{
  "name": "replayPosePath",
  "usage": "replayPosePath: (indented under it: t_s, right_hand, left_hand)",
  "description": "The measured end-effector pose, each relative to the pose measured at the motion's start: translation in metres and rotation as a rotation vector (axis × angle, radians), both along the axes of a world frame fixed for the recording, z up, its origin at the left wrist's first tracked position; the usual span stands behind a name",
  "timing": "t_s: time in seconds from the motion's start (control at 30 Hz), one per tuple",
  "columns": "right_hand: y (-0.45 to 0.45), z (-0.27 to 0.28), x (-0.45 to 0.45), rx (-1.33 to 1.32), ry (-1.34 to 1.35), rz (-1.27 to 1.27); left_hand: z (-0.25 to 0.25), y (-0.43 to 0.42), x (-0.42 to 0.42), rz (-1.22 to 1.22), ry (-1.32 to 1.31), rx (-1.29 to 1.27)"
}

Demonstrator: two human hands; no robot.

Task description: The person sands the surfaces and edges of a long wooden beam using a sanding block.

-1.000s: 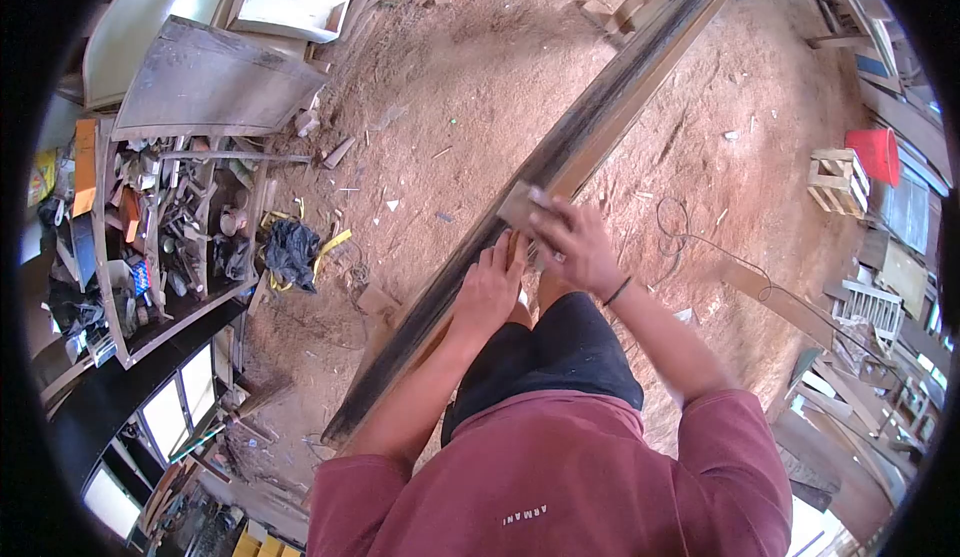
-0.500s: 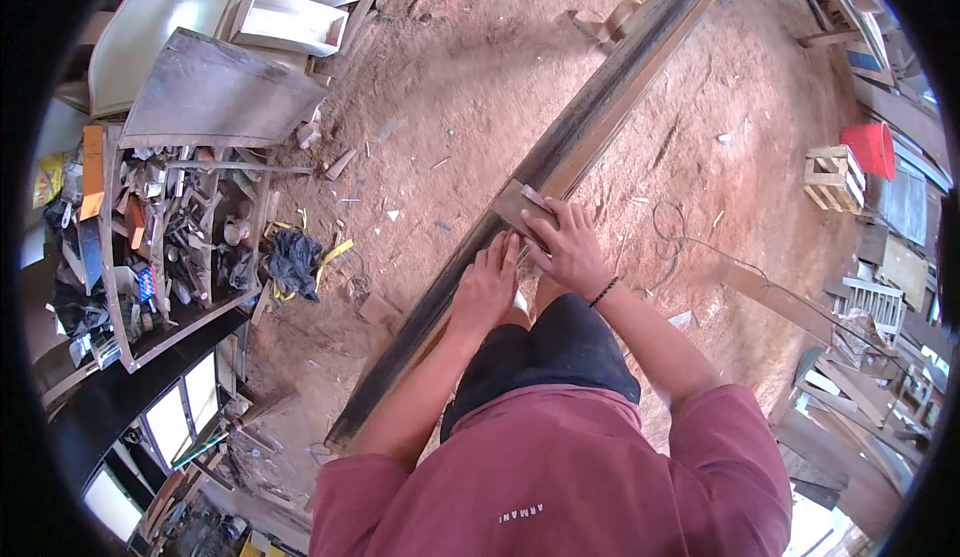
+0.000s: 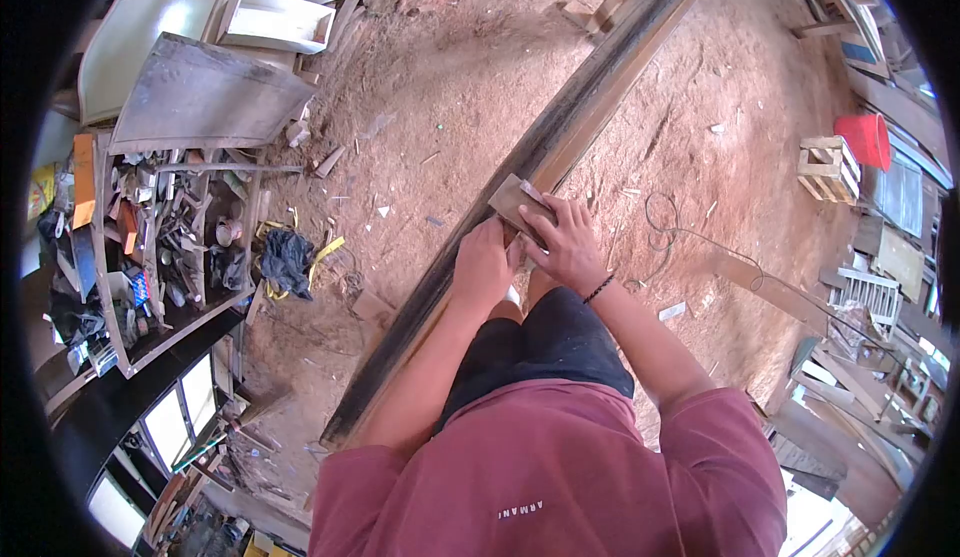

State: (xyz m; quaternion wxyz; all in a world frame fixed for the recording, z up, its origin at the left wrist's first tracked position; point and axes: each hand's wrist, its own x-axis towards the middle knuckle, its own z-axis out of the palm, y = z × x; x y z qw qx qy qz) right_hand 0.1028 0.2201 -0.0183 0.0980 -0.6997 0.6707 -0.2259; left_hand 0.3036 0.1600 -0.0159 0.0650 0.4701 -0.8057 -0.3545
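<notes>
A long dark wooden beam (image 3: 590,92) with a lighter brown side runs diagonally past my legs. Across it lies a small flat piece of brown wood (image 3: 512,197), its far end showing beyond my fingers. My right hand (image 3: 572,247), with a dark band at the wrist, is closed on this piece, thumb and fingers pressed on its top and side. Close beside it, my left hand (image 3: 484,265) is closed at the near end of the piece, against the beam. Its fingertips are curled in and mostly hidden, so I cannot make out what they grip.
On the left stands a wooden shelf unit (image 3: 185,352) full of tools and scraps; a black plastic bag (image 3: 287,262) lies near it. A cable (image 3: 700,237) and a board (image 3: 770,287) lie to the right. Farther right are a wooden crate (image 3: 828,169) and a red bucket (image 3: 863,142).
My left hand has shifted up along the beam, and its fingers have gone from extended to curled. The flat wooden piece and my right hand have turned slightly.
</notes>
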Motion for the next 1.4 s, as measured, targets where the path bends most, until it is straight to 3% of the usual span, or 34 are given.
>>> replayPosePath:
  t_s: [0.07, 0.17, 0.23, 0.3, 0.33, 0.4, 0.5, 0.53, 0.63, 0.7, 0.77, 0.83, 0.9, 0.93, 1.0, 1.1, 1.17, 1.23, 1.27, 1.3, 1.4]
  right_hand:
    - [-0.011, -0.009, -0.023, 0.009, 0.0, 0.06]
    - [-0.058, -0.013, -0.09, 0.017, 0.004, -0.335]
    - [-0.064, -0.01, -0.099, -0.043, 0.053, -0.382]
    - [-0.053, -0.007, -0.077, 0.087, -0.021, -0.281]
    - [-0.038, -0.008, -0.057, -0.026, -0.047, -0.117]
    - [-0.008, 0.003, -0.015, -0.013, -0.12, 0.128]
    - [-0.008, 0.006, -0.026, 0.059, 0.034, 0.188]
    - [-0.027, -0.004, -0.051, -0.036, -0.071, 0.191]
    - [-0.082, -0.019, -0.125, 0.098, 0.127, -0.223]
    - [-0.093, -0.012, -0.132, 0.151, 0.101, -0.321]
    - [-0.08, -0.009, -0.101, 0.033, 0.078, -0.236]
    - [-0.044, -0.008, -0.048, -0.089, -0.097, 0.009]
    - [-0.01, 0.013, -0.005, 0.014, -0.073, 0.111]
    - [-0.015, 0.01, -0.012, 0.012, -0.074, 0.113]
    - [-0.039, -0.005, -0.05, -0.072, -0.104, 0.144]
    - [-0.101, -0.015, -0.13, -0.049, 0.045, -0.272]
    - [-0.104, -0.01, -0.132, -0.152, 0.183, -0.329]
    - [-0.081, -0.006, -0.093, 0.047, 0.011, -0.222]
    - [-0.058, -0.017, -0.067, 0.043, -0.063, -0.093]
    - [-0.038, -0.023, -0.038, -0.144, -0.137, 0.061]
    - [-0.026, -0.004, -0.017, -0.153, -0.1, 0.118]
  left_hand:
    - [-0.003, -0.005, -0.003, -0.075, -0.002, -0.002]
    - [-0.002, -0.009, -0.001, -0.039, 0.072, 0.042]
    - [0.001, -0.009, -0.002, -0.023, 0.038, 0.072]
    - [-0.003, -0.008, -0.004, -0.021, 0.038, 0.054]
    - [-0.004, -0.004, -0.003, -0.013, 0.033, 0.035]
    - [-0.012, 0.001, 0.001, -0.03, 0.015, 0.064]
    - [-0.006, 0.001, -0.001, -0.028, -0.008, 0.041]
    - [-0.003, 0.002, -0.002, -0.011, -0.012, -0.009]
    - [-0.005, 0.004, -0.004, 0.044, 0.052, -0.042]
    - [-0.002, 0.007, -0.002, 0.066, 0.019, -0.023]
    - [-0.004, 0.003, -0.005, 0.081, 0.007, -0.016]
    - [-0.008, 0.004, -0.002, 0.115, 0.081, -0.057]
    - [0.01, -0.002, -0.002, 0.103, 0.021, 0.045]
    - [0.016, -0.005, -0.002, 0.086, -0.041, 0.144]
    - [0.001, -0.001, -0.001, 0.125, 0.032, 0.055]
    - [-0.009, 0.002, 0.001, 0.151, 0.104, -0.041]
    - [-0.008, 0.0, 0.001, 0.132, 0.108, -0.061]
    - [-0.005, 0.003, -0.001, 0.139, 0.054, -0.017]
    - [-0.004, 0.004, 0.0, 0.138, 0.058, -0.015]
    - [-0.004, 0.003, 0.0, 0.12, 0.048, -0.004]
    - [0.002, 0.002, 0.0, 0.096, -0.011, 0.034]
